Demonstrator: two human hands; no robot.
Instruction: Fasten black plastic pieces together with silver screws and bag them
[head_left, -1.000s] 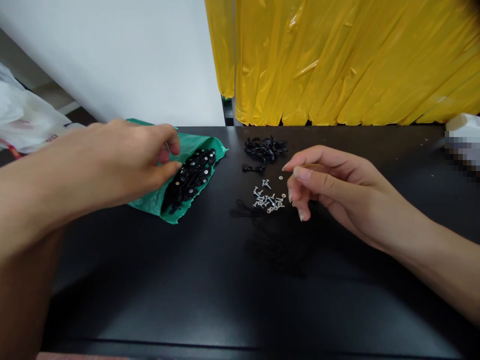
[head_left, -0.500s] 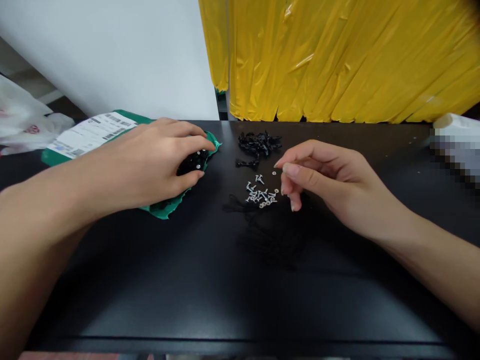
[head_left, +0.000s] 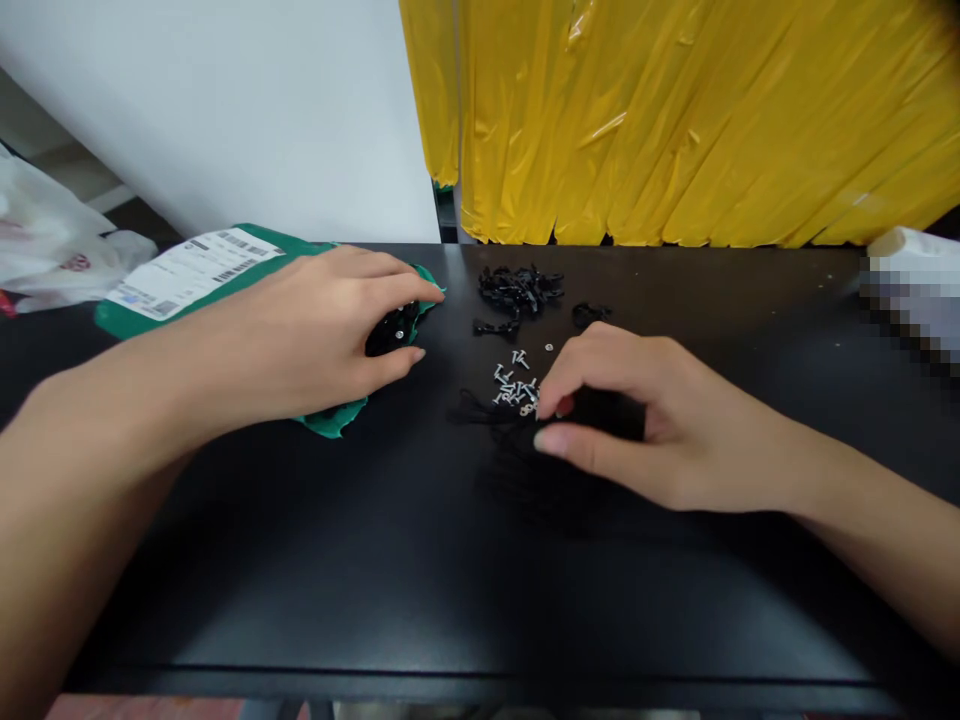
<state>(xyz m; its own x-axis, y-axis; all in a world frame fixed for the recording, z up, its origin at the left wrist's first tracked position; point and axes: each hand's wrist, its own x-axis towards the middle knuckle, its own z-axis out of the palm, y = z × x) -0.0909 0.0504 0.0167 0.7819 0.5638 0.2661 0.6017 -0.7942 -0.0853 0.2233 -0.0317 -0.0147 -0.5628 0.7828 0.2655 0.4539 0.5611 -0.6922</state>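
Observation:
My left hand (head_left: 337,320) lies over the torn end of a green mailing bag (head_left: 337,418), thumb and fingers spread apart. Small dark contents with silvery bits (head_left: 399,334) show in the gap between them. Low over the table, my right hand (head_left: 630,410) is bent beside a scatter of small silvery screws (head_left: 514,388) and tiny rings. Its thumb and index fingertips are a little apart, with nothing visible between them. The hand covers the right part of the scatter. Thin black cords (head_left: 480,408) lie just in front of the screws.
Behind the screws sits a heap of small black parts (head_left: 521,288), with a separate black piece (head_left: 591,314) to its right. A white plastic bag (head_left: 67,250) stands at far left, a pale package (head_left: 911,285) at far right. Yellow plastic sheeting (head_left: 675,120) hangs along the back.
My right hand has come down and nearer to me, over the right side of the screws, uncovering the separate black piece. My left hand has shifted slightly right, still on the bag.

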